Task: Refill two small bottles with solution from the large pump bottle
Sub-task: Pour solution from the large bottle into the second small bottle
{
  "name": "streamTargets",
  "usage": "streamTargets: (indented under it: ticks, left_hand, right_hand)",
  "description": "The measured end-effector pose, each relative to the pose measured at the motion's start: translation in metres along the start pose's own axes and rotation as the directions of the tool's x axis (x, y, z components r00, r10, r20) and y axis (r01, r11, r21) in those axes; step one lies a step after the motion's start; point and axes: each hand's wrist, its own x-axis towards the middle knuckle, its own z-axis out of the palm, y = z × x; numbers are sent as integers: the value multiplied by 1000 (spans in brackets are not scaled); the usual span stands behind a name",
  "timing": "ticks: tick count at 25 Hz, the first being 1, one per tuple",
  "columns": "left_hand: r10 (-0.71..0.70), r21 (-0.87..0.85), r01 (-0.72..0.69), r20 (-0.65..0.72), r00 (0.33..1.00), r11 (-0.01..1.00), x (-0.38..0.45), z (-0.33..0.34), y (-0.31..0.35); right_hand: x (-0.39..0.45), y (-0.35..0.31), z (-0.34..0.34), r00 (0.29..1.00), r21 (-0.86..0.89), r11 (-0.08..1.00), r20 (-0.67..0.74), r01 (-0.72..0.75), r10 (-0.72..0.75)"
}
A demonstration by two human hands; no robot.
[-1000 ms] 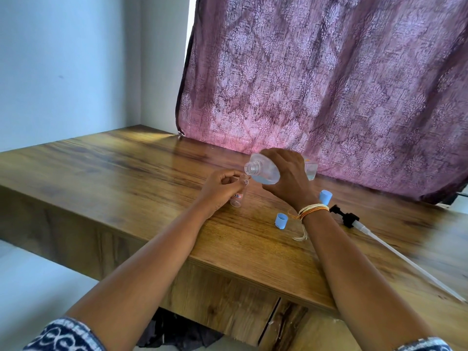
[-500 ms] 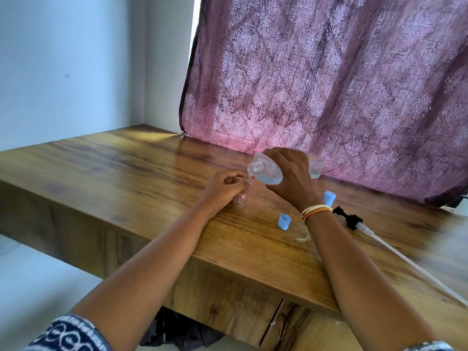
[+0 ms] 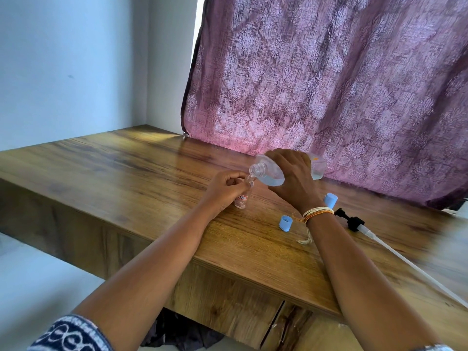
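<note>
My right hand (image 3: 293,177) grips the large clear bottle (image 3: 269,172), tipped on its side with its open neck pointing left and clear liquid pooled inside. Its neck sits right over the mouth of a small clear bottle (image 3: 241,200) with a red-edged label, which my left hand (image 3: 224,190) holds upright on the wooden table (image 3: 152,178). A thin stream seems to run between the two mouths. The black pump head (image 3: 353,221) with its long white tube lies on the table to the right. Only one small bottle shows.
Two light blue caps lie loose: one cap (image 3: 285,223) near my right wrist, another cap (image 3: 330,200) behind it. A purple patterned curtain (image 3: 329,84) hangs along the table's back edge. The table's front edge runs diagonally below my forearms.
The large bottle's neck has dipped closer to the small bottle's mouth. Both hands stay in about the same place.
</note>
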Motion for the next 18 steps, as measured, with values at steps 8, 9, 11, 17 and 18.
streamTargets:
  ticks: [8,9,11,17,18]
  left_hand:
    - [-2,-1,2,6,1000,1000,3,0,-4]
    - [-3,-10,3,12,1000,1000,2,0,-4]
    - [4,-20,-3,16,1000,1000,2,0,-3]
    - [12,-17,-12,14,1000,1000,1,0,-2]
    - [10,-18,-9,14,1000,1000,1,0,-2]
  right_hand:
    - [0,0,0,1000,-8,1000,-8,-6,6]
    - [0,0,1,1000,-9,1000,-13,-7,7]
    - [0,1,1,1000,-12,1000,-18,-10,10]
    - [-1,2,2,999,-13,1000,-38,-12,11]
    - [-1,2,2,999,-15,1000,-38,-15,14]
